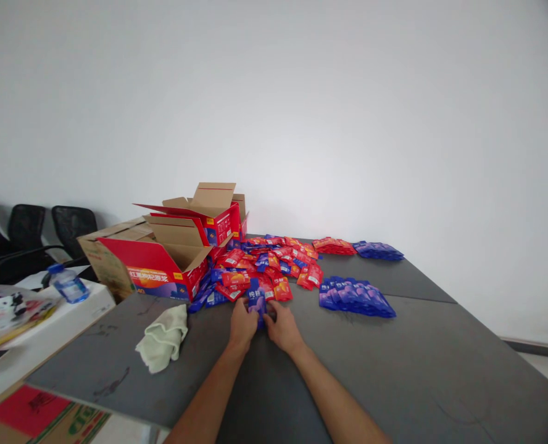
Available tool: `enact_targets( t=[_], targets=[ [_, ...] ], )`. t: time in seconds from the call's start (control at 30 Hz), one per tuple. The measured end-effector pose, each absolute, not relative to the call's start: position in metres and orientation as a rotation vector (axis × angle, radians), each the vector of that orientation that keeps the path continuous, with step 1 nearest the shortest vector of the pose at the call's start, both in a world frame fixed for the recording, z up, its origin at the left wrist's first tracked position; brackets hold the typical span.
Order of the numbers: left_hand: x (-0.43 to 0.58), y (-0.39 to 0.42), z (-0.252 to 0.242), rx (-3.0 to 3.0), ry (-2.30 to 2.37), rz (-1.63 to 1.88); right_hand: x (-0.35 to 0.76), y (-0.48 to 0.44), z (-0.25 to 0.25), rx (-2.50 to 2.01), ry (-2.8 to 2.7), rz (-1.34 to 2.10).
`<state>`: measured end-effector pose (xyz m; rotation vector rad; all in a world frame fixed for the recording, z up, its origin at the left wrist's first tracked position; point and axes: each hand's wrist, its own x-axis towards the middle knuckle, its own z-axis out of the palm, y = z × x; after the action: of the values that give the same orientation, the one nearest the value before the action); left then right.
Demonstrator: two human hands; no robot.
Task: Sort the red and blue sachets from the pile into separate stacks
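A blue pouch (257, 297) with white lettering stands nearly upright between my hands, just in front of the mixed pile. My left hand (244, 324) grips its left edge, with the fingers closed. At its lower right edge, my right hand (283, 327) has thumb and fingers bent in on the pouch. Behind them spreads a loose heap of red pouches (281, 288) and blue pouches (216, 300). To the right, a fanned row of blue pouches (352, 297) lies on the grey table (422, 364).
Farther back are a red pouch stack (334, 246) and a second blue stack (378, 250). Open red cartons (163, 268) stand at the left of the heap. A pale cloth (163, 339) lies near the left edge. Beyond are a water bottle (68, 283) and black chairs (73, 228).
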<state>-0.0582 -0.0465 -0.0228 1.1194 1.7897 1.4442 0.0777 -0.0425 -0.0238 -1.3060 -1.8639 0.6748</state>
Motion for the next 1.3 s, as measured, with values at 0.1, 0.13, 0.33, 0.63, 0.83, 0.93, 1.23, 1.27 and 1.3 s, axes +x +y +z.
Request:
enact_targets(
  t=[0.1, 0.13, 0.33, 0.63, 0.83, 0.93, 1.23, 1.27, 1.3],
  targets=[
    [-0.051, -0.043, -0.018, 1.122, 1.675, 1.568, 0.079, -0.039, -0.022, -1.261, -1.699, 0.879],
    [-0.047, -0.042, -0.016, 1.126, 1.613, 1.592, 0.08, -0.038, -0.02, -1.249, -1.648, 0.922],
    [-0.02, -0.043, -0.004, 1.03, 1.361, 1.479, 0.107, -0.032, -0.013, -1.227, -1.378, 0.959],
    [0.029, -0.025, 0.001, 0.98, 1.316, 1.529, 0.148, -0.055, -0.001, -1.307, -1.662, 0.293],
    [0.065, -0.017, 0.004, 1.113, 1.291, 1.532, 0.167, -0.065, 0.004, -1.48, -1.754, -0.037],
    [0.082, -0.012, 0.005, 1.134, 1.243, 1.501, 0.182, -0.065, 0.004, -1.549, -1.768, -0.132],
    [0.126, 0.001, 0.009, 1.316, 1.22, 1.394, 0.227, -0.051, 0.003, -1.748, -1.71, -0.191],
    [0.129, 0.001, 0.009, 1.39, 1.233, 1.361, 0.234, -0.047, 0.003, -1.771, -1.692, -0.2],
    [0.132, 0.002, 0.01, 1.47, 1.256, 1.334, 0.241, -0.043, 0.003, -1.792, -1.673, -0.21]
  ],
)
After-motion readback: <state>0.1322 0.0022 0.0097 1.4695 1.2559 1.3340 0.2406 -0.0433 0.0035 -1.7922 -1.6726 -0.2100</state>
